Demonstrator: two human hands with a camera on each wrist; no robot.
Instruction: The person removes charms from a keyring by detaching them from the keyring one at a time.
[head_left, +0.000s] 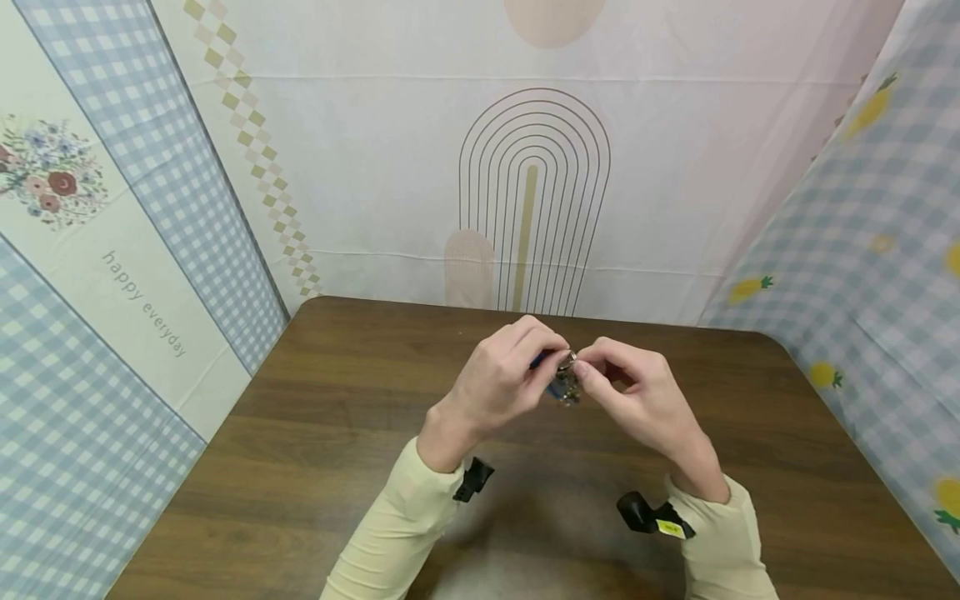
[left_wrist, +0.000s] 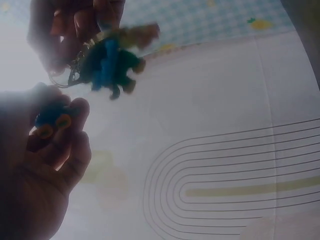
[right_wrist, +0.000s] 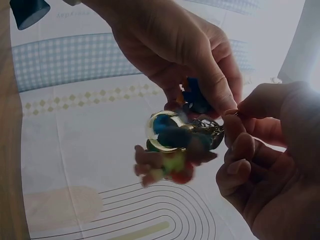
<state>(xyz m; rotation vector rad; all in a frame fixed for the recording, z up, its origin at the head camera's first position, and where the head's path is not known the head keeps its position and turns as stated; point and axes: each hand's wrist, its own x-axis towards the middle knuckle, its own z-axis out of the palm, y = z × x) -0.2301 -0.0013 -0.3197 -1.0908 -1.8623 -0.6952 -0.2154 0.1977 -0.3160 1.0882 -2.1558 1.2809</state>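
Above the table, my left hand (head_left: 498, 371) and right hand (head_left: 641, 392) meet at a bunch of keychain charms (head_left: 567, 386). Between its thumb and fingers the left hand grips a small blue charm with orange round parts (left_wrist: 55, 117). The fingertips of my right hand pinch a thin metal ring (left_wrist: 59, 82) at the top of the bunch. From it dangle a blue-green figure (left_wrist: 112, 65), a short metal chain (right_wrist: 212, 127), a shiny round hoop (right_wrist: 167, 131) and a blurred brown, green and red figure (right_wrist: 172, 165). Fingers partly hide the ring.
A dark brown wooden table (head_left: 322, 450) lies beneath both hands. Patterned cloths hang behind it and at both sides, the back cloth (head_left: 382, 183) meeting its far edge. Black wrist cameras (head_left: 474, 479) are strapped over the pale yellow sleeves (head_left: 397, 529).
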